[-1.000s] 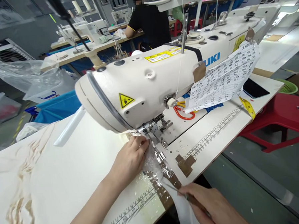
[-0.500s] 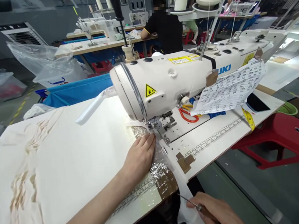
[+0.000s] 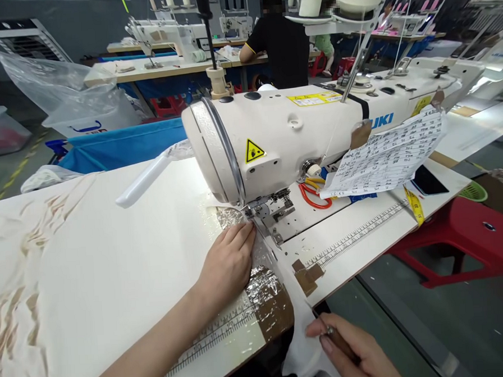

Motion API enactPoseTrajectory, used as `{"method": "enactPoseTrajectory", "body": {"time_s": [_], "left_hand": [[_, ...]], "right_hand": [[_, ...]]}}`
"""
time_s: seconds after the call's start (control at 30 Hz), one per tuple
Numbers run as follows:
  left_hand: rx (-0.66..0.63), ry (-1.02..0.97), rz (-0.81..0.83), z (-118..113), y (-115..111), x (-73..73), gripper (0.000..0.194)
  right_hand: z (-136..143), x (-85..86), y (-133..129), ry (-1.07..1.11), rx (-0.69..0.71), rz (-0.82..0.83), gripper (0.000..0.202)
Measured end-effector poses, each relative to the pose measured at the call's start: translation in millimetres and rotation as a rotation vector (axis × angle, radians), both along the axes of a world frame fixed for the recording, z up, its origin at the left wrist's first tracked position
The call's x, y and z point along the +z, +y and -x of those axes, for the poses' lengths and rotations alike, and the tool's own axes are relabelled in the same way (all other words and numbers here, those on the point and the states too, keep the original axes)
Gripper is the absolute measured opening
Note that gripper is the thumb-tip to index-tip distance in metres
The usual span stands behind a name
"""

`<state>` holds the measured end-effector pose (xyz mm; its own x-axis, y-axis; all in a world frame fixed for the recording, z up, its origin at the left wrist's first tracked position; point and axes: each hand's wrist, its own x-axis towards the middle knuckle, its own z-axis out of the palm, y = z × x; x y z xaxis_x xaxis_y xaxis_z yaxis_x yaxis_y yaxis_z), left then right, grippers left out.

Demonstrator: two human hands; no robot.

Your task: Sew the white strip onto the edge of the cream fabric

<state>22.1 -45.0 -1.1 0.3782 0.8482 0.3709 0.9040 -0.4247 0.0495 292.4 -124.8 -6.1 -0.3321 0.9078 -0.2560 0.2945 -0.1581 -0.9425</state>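
Observation:
My left hand [image 3: 230,257] lies flat near the needle area of a white sewing machine [image 3: 266,142], its fingertips on the edge of a white fabric strip [image 3: 297,304]. That strip runs from under the presser foot [image 3: 250,212] over the table's front edge toward my lap. Below the edge, my right hand [image 3: 352,346] is closed around the brown handle of an awl [image 3: 340,341], whose thin metal shaft points up and away toward the fabric. The right fingertips are beside the hanging cloth; whether they also pinch it I cannot tell.
Crumpled cream fabric pieces [image 3: 24,290] lie on the left of the table. Orange-handled scissors [image 3: 315,195], a handwritten sheet [image 3: 384,153], a phone [image 3: 429,180] and a yellow tape measure [image 3: 415,205] are at the right. A red stool [image 3: 468,228] stands beside; a person [image 3: 282,46] sits beyond.
My right hand has moved slightly up and left with the awl, whose tip now meets the hanging fabric in view. My left hand stays by the presser foot. The view has shifted slightly.

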Motion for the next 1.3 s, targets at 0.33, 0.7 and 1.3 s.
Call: {"method": "enactPoseTrajectory", "body": {"time_s": [0.33, 0.7, 1.3], "left_hand": [[-0.078, -0.071, 0.051, 15, 2, -2.6, 0.05], [-0.008, -0.123, 0.017, 3, 12, 8.6, 0.035], [-0.135, -0.177, -0.077, 12, 11, 8.0, 0.028]], "right_hand": [[31, -9.1, -11, 0.487, -0.17, 0.535, 0.044], [27, 9.4, 13, -0.038, -0.017, -0.047, 0.033], [41, 21.4, 46, -0.135, 0.139, -0.311, 0.024]]}}
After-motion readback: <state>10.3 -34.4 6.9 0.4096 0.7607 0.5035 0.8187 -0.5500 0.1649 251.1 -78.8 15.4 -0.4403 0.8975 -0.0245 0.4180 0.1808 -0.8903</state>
